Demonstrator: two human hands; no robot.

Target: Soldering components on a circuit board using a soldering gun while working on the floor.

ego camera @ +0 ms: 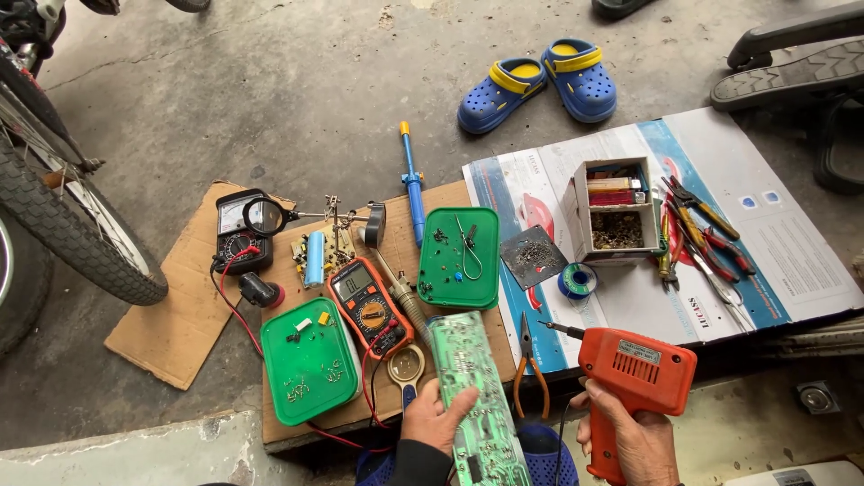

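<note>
Now circuit board (472, 387) in left hand (436, 416), soldering gun (634, 373) right

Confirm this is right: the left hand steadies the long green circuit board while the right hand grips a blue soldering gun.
Not quite: the soldering gun is orange, not blue, as the head view shows. The rest holds: the left hand steadies the long green circuit board and the right hand grips the gun's handle.

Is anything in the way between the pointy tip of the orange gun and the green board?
Only the orange-handled pliers lie on the cardboard between the soldering gun, held in the right hand, and the green circuit board under the left hand.
</note>
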